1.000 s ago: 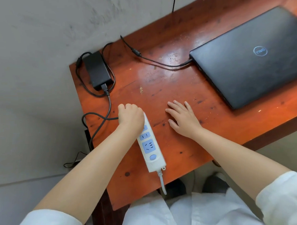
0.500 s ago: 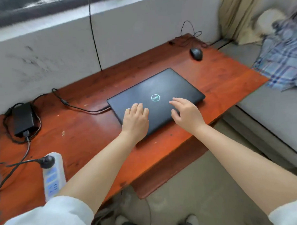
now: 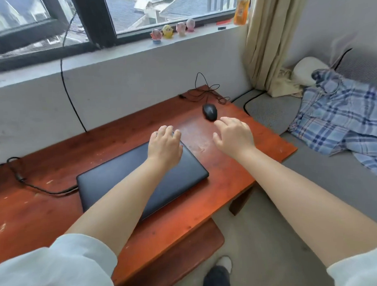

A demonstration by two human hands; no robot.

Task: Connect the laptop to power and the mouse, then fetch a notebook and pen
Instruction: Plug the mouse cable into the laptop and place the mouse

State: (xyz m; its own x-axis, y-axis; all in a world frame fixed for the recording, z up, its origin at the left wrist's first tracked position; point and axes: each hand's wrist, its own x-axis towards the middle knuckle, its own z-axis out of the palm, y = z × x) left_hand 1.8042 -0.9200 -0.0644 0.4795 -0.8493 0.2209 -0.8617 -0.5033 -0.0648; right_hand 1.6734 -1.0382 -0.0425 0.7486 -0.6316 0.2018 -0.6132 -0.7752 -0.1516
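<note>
A closed black laptop (image 3: 124,179) lies on the red-brown wooden table (image 3: 223,184), with a black power cable (image 3: 35,186) plugged into its left side. My left hand (image 3: 164,144) hovers over the laptop's far right corner, fingers loosely curled, holding nothing. My right hand (image 3: 234,134) is stretched out with fingers spread, just short of the black wired mouse (image 3: 209,112) at the table's far right. The mouse's cable (image 3: 205,91) lies tangled behind it near the wall.
A grey sofa (image 3: 312,172) with a blue plaid cloth (image 3: 340,116) stands right of the table. Small figurines (image 3: 171,32) and an orange bottle (image 3: 240,10) sit on the windowsill. A beige curtain (image 3: 269,43) hangs at the right. My shoes (image 3: 217,274) are on the floor.
The view has swung right and up, away from the power strip and adapter. Both hands have moved from the laptop lid toward the mouse, the right one leading.
</note>
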